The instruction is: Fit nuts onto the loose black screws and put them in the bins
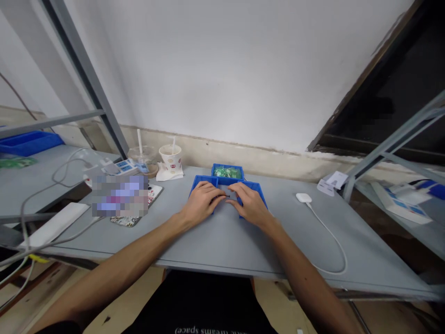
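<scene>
My left hand (pixel 204 200) is closed in a pinch. Between its thumb and forefinger is a small, thin dark piece (pixel 227 196), too small to name. Just to the right, my right hand (pixel 251 202) has its thumb and forefinger apart near the tip of that piece, with its other fingers curled. Both hands are low over the table, partly covering a left blue bin (pixel 199 180) and a right blue bin (pixel 257 189). What lies inside those two bins is hidden. Behind them a third blue bin (pixel 212 173) holds green packets (pixel 227 172).
Left on the grey table (pixel 215 246) are a patterned paper cup (pixel 171 160), a clear cup (pixel 152 163), a blurred-out item on a patterned phone-like slab (pixel 128 221), a power strip (pixel 125 166) and cables. At right lies a white charger (pixel 303 198) with a looping cord.
</scene>
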Available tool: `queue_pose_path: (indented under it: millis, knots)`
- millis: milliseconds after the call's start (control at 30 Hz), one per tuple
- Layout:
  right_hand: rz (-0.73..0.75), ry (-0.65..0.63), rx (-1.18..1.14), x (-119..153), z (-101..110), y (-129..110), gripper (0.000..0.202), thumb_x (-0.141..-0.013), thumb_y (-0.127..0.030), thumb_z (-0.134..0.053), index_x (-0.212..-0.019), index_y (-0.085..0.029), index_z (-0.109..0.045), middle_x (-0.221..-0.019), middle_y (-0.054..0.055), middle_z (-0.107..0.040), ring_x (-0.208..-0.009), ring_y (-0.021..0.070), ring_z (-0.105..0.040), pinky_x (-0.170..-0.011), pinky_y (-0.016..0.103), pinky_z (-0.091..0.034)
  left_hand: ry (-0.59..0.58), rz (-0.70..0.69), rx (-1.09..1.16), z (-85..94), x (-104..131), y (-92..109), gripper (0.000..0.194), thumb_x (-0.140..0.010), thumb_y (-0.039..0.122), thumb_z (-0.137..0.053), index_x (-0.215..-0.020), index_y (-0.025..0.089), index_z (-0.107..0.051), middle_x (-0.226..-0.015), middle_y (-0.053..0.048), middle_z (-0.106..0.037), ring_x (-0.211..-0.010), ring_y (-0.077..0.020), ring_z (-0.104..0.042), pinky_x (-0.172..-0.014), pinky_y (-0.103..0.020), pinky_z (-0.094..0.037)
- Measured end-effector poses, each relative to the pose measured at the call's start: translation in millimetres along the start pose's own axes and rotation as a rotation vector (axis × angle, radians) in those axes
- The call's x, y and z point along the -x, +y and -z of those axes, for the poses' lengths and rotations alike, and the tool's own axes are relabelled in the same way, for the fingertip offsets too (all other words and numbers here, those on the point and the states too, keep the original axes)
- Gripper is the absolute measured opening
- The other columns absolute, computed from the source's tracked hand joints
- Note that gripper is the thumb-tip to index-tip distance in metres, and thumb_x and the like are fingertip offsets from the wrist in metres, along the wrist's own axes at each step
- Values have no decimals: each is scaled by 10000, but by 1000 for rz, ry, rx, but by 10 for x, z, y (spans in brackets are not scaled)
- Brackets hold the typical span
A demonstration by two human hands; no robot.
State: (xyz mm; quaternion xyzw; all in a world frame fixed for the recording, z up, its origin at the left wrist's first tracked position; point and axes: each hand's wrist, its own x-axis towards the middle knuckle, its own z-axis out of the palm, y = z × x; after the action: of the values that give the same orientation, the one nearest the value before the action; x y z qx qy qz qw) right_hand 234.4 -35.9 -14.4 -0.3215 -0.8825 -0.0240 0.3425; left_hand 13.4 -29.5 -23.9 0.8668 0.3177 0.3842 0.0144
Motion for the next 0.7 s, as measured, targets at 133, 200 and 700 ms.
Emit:
queue_pose_path:
  millis: [133,200,700]
  knots:
    - [22,10,18,-2,-8,6,171,-1064,-266,-460,-1064,-201,-618,-1062,99,-671,-965,211,-661,-856,347,-553,-3,-7,0,2,-2,4,260,-1053,323,-493,-1005,205,-720,-941,-43,-768,-862,-190,-633,-903,-399,-429]
    - [20,-2,13,1,-9,10,178,-1066,-264,-455,-1075,-199,-621,-1065,99,-676,-972,212,-661,-864,350,-551,-1,-11,-5,-1,-2,5,256,-1053,318,-495,-998,204,-718,-935,-40,-769,-862,-192,-632,-894,-396,-427]
    - [15,-61,32,-5,9,-9,150,-1061,-274,-480,-1073,-190,-604,-1013,84,-678,-890,199,-647,-770,310,-512,1,-19,8,3,-7,19,205,-1044,289,-524,-989,198,-700,-936,-28,-769,-850,-186,-626,-898,-386,-422]
